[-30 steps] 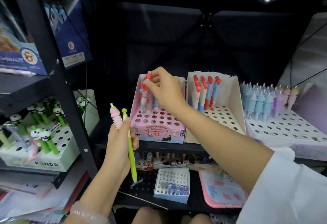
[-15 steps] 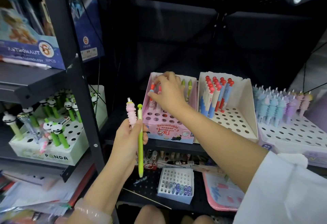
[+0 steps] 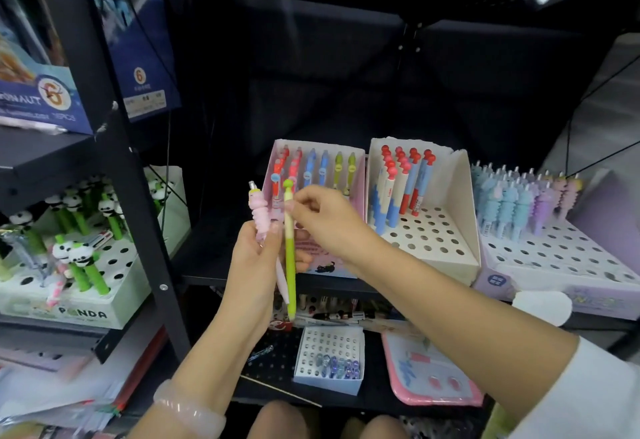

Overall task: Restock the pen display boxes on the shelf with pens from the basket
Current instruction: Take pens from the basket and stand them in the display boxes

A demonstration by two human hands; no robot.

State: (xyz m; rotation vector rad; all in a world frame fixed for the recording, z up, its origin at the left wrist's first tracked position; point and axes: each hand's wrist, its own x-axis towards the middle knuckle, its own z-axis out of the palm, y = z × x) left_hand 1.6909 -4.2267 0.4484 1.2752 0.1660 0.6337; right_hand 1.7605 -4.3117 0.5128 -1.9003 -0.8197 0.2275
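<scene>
Fingers, right: your right hand (image 3: 323, 217) pinches the upper part of the green pen (image 3: 289, 258) between thumb and forefinger, just under its round cap.
Fingers, left: your left hand (image 3: 254, 265) is curled round two pens at once, the green one and a pink pen (image 3: 259, 217) with a ribbed, bumpy grip; your thumb presses across both.
Green pen: upright, tip down, in front of the pink display box (image 3: 356, 203), held between your two hands.
Pink pen: upright just left of the green one, its clear cap topmost.
Pink display box: on the shelf (image 3: 207, 276) behind your hands, with red, blue and green pens standing along its back rows.
White display box (image 3: 464, 217): just right of the pink one, holding red-capped pens at its back left; most front holes are bare.
Lilac tray (image 3: 554, 258): further right, pastel ribbed pens along the back.
Panda box (image 3: 83, 314): on the left shelf, green panda-topped pens.
Basket: you cannot see it.
</scene>
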